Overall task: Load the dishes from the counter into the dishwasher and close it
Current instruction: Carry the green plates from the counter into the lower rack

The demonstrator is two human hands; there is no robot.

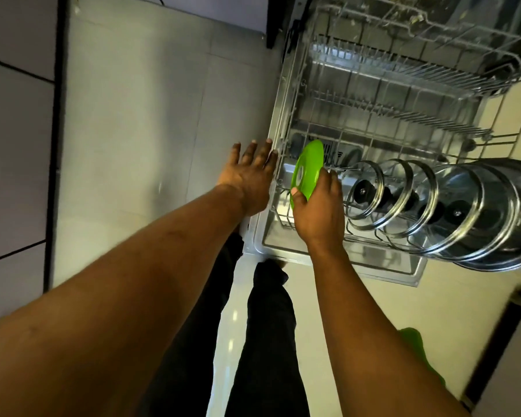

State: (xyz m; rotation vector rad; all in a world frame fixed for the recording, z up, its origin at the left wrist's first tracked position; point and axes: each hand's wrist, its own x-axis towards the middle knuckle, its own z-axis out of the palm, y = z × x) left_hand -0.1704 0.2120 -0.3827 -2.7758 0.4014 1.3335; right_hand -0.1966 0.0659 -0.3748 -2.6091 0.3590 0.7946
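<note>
Head view: right hand [316, 206] grips a green plate [307, 168] on edge, upright in the pulled-out lower rack [286, 115] of the dishwasher, just beside a row of glass lids [433, 200]. Left hand [248, 176] is released, fingers spread, fingertips at the rack's edge.
</note>
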